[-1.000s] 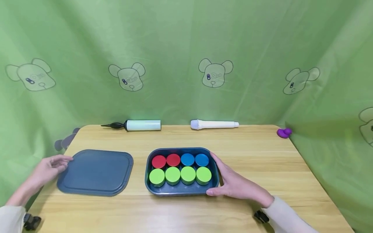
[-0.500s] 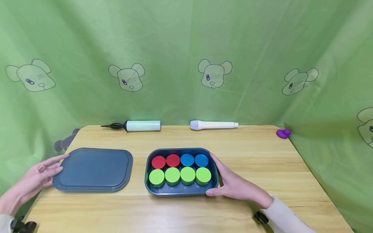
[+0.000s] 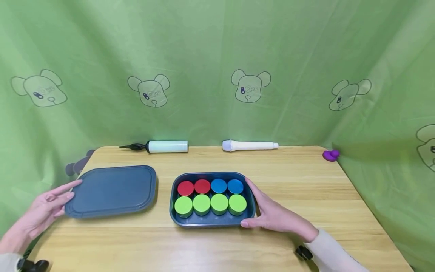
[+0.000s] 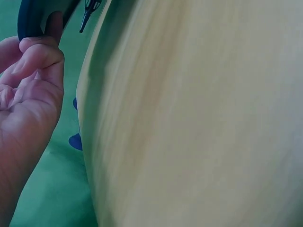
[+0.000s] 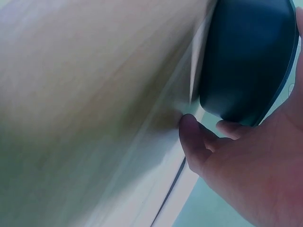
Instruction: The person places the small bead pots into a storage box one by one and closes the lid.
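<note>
My left hand (image 3: 42,207) pinches the left edge of a flat dark blue-grey lid (image 3: 112,190), which is held a little above the table with its right end tilted up. In the left wrist view, a dark corner of the lid (image 4: 29,21) shows between thumb and fingers. My right hand (image 3: 276,215) grips the right end of a dark blue box (image 3: 212,223), thumb at its near corner and fingers along its side. Inside the box stand two red (image 3: 185,188), two blue (image 3: 218,186) and several green round-topped pieces (image 3: 201,203). The right wrist view shows the box's outer wall (image 5: 251,61).
Along the back edge of the wooden table (image 3: 217,249) lie a hand pump (image 3: 166,146) and a white microphone-shaped thing (image 3: 250,145). A small purple object (image 3: 331,155) sits at the far right corner. A green curtain (image 3: 204,45) hangs behind and at the sides.
My left hand has taken hold of the lid's left edge and raised it off the table, its right end tilting up. My right hand and the box have stayed in place.
</note>
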The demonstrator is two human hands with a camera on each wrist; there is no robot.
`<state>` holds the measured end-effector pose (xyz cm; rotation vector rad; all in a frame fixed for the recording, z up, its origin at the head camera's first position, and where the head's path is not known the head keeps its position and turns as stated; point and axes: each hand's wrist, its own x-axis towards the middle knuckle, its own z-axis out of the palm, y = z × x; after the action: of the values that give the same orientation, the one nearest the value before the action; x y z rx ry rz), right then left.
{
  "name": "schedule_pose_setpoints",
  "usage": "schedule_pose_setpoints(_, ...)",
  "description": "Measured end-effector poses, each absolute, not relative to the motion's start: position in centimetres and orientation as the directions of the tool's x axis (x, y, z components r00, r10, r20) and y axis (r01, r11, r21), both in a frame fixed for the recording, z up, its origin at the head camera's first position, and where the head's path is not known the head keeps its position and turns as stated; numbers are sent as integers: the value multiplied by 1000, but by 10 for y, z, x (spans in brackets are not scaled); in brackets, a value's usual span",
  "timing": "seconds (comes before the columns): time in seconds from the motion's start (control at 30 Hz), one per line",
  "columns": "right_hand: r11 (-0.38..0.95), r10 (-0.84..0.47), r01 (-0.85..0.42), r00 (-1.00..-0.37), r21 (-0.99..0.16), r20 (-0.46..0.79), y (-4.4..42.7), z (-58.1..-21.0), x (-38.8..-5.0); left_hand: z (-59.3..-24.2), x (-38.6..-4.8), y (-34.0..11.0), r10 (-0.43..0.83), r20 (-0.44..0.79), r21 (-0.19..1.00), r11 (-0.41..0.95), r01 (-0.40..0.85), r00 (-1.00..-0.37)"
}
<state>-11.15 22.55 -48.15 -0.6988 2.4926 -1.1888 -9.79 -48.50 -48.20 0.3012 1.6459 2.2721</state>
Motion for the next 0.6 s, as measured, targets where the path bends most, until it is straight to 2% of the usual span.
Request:
schedule_pose_setpoints(0.2,543,-539,-306,-841,-782,-45,225,-481,-112,-478,-97,-477,401,46,910,-394,-127,-915)
schedule_pose_setpoints(0.43,536,-544,-324,-839,-779,-25,227,-482,-110,-470,-99,-457,348,22,924,-366,-114,-937)
schedule_pose_setpoints(0.6,526,-549,-328,-836,-784,-18,226,-483,-111,-466,-101,-440,333,53,930,-359,-75,-941)
